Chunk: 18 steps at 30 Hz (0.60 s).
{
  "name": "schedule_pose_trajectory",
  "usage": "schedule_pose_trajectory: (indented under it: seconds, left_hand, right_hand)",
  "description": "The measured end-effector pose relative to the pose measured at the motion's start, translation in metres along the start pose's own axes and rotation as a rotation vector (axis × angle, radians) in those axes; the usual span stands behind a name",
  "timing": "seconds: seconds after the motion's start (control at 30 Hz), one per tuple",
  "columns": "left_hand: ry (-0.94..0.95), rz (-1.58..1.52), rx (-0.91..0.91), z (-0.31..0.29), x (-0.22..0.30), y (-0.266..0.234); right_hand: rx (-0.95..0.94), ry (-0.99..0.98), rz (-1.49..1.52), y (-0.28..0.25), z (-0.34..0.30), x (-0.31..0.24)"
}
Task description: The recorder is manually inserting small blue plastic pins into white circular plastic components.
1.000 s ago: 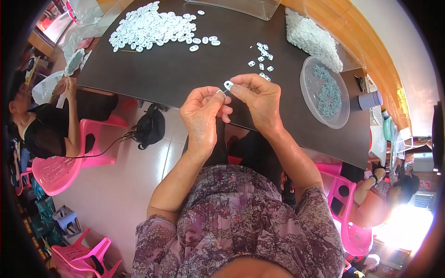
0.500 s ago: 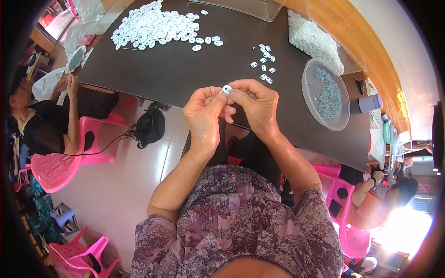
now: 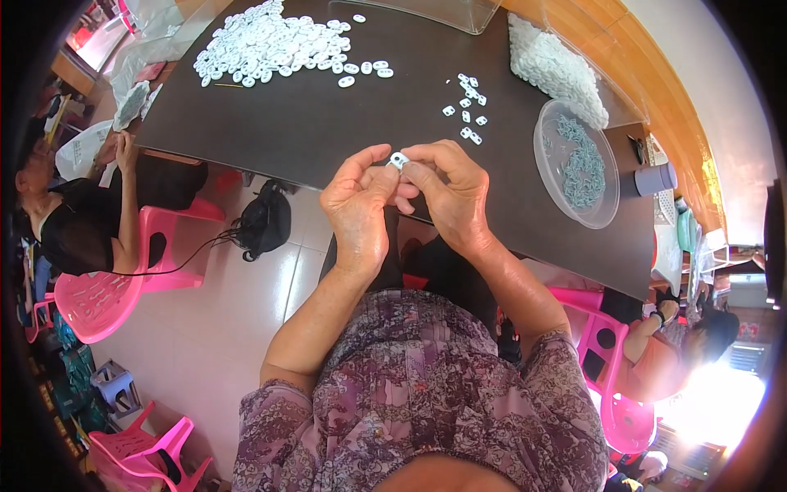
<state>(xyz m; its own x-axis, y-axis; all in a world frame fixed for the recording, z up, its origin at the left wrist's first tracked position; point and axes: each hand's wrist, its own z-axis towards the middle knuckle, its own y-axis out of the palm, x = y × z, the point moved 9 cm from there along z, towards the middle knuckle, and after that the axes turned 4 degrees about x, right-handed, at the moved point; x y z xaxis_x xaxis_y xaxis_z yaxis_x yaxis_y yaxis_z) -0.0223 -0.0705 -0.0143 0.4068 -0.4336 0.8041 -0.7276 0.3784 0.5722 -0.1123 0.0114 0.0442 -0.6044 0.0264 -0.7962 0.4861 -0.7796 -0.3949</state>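
Both hands, left (image 3: 358, 209) and right (image 3: 449, 195), pinch one white part (image 3: 399, 159) over the surface (image 3: 328, 123) edge. Loose parts (image 3: 465, 107) just beyond, bowl (image 3: 577, 164) right, white pile (image 3: 275, 41) far left.

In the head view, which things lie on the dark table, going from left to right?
Big heap of white rings → small cluster of white pieces → heap of white parts → clear round dish with blue-grey bits → grey cup.
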Motion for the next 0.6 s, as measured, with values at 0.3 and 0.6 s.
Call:
schedule_pose_trajectory:
  seconds: [0.3,0.6]
  left_hand:
    - [0.012,-0.018,-0.001,0.001,0.002,-0.001]
    - [-0.099,-0.151,0.05,0.003,0.003,-0.001]
  right_hand:
    - [-0.073,0.004,0.001,0.003,0.002,0.001]
    - [-0.054,-0.278,-0.17,0.004,0.004,-0.024]
